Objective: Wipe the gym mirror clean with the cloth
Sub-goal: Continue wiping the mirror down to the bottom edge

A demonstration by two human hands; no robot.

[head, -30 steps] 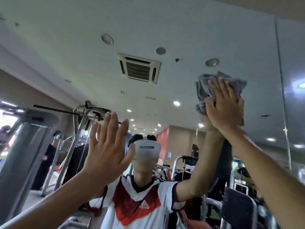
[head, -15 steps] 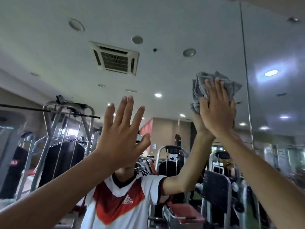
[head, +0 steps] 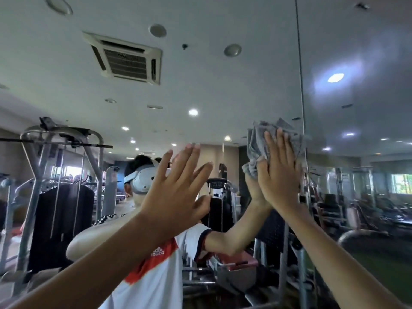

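My right hand (head: pixel 278 175) is up high on the right, fingers straight and close together, flattening a crumpled grey cloth (head: pixel 256 139) against the large glass gym mirror (head: pixel 211 90). I am not pinching the cloth. It is held only between my flat palm and the glass, with my thumb lying along its lower left edge. Folds of the cloth stick out above my fingertips and to their left. It sits just left of a thin vertical seam (head: pixel 299 63) that runs down the mirror, and its right corner reaches that seam. In the glass, the reflected hand meets mine from the far side, palm to palm.

My left hand (head: pixel 176 197) is raised lower and to the left, well apart from the cloth. Its fingers are spread and straight and it holds nothing. I cannot tell whether its palm touches the glass or hangs just in front of it.

The mirror fills the whole view. Reflected in it are a white headset (head: pixel 142 179), a white and red sports shirt (head: pixel 156 284), a square white ceiling vent (head: pixel 127 61) at upper left, and a grey steel cable machine (head: pixel 35 175) at far left.
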